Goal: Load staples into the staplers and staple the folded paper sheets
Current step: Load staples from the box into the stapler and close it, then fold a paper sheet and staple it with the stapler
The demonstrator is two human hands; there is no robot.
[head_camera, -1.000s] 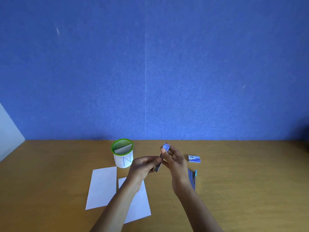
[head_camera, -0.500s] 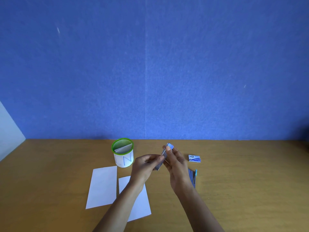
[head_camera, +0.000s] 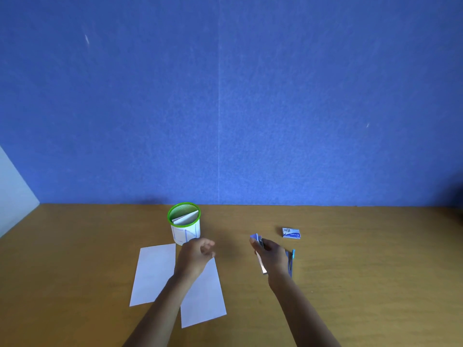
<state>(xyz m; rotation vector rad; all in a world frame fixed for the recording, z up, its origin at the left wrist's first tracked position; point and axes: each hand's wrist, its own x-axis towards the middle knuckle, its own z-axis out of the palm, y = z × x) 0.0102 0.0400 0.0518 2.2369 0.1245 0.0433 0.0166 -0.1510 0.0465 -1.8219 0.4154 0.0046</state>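
My right hand (head_camera: pixel 271 256) grips a small blue and silver stapler (head_camera: pixel 259 254), its blue end up and its metal end pointing down toward the table. My left hand (head_camera: pixel 196 255) hovers over the folded paper sheets with loosely curled fingers and holds nothing. Two white folded sheets lie side by side: one (head_camera: pixel 154 274) on the left, the other (head_camera: pixel 203 299) partly under my left forearm. A second blue stapler (head_camera: pixel 291 261) lies on the table just right of my right hand, mostly hidden. A small staple box (head_camera: pixel 291 232) sits further back right.
A green-rimmed mesh cup (head_camera: pixel 185 227) holding folded paper stands behind my left hand. The wooden table (head_camera: pixel 363 271) meets a blue wall at the back. A white panel (head_camera: pixel 12 204) stands at the far left.
My hands have parted. The left hand let go of the stapler and moved left over the sheets. The right hand carried the stapler right and lower.
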